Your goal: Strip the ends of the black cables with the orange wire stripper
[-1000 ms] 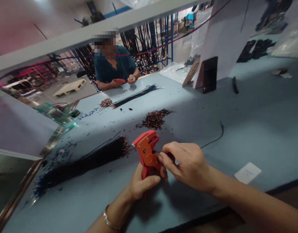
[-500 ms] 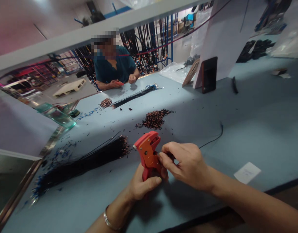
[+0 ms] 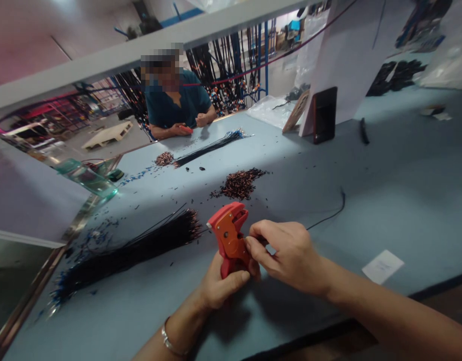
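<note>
My left hand [image 3: 223,283] is wrapped around the handles of a red and orange wire stripper [image 3: 231,235], held upright above the table. My right hand [image 3: 287,253] pinches a thin black wire [image 3: 326,219] against the side of the stripper, near its cutting notch. From that hand the wire trails off to the right, and its far tip curls upward. The fingertips cover the end of the wire at the tool. Left of the stripper lies a thick bundle of black wires [image 3: 136,255] with bare copper ends toward the tool.
Behind the stripper is a pile of short black and copper scraps [image 3: 240,184]. A co-worker [image 3: 178,105] sits across the table beside a smaller wire bundle [image 3: 211,148]. A phone [image 3: 324,115] leans on a post; a glass bottle [image 3: 88,178] lies left. A white card [image 3: 383,266] is at right.
My hands and the stripper have hardly moved. Across the table, the co-worker's hand has shifted slightly.
</note>
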Demonstrator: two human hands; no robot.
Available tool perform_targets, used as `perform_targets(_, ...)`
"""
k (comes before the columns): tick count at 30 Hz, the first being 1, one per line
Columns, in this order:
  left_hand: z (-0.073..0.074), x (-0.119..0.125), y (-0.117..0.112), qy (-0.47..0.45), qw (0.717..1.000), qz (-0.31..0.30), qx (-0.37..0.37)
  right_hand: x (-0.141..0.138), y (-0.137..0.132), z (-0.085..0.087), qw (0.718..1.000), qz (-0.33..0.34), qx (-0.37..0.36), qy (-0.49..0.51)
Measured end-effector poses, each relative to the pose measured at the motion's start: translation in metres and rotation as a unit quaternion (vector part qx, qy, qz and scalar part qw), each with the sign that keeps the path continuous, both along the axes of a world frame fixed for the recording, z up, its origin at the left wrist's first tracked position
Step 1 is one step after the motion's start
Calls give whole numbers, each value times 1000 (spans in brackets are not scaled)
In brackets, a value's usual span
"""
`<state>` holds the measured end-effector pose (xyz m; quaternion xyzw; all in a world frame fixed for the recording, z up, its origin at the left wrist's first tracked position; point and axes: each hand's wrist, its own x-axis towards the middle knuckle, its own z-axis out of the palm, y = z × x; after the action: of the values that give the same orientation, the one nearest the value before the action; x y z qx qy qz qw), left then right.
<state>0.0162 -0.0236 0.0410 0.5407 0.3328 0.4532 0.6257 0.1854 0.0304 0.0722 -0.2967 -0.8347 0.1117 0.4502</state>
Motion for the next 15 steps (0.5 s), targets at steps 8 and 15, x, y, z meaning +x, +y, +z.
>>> perform_targets(8,2,0,0,20,1000,4,2,-1,-1,0,1000,-5,-14,-9)
perform_targets(15,1,1,0,21,1000,7,4,-1,0,0,1000,-7,-15,-6)
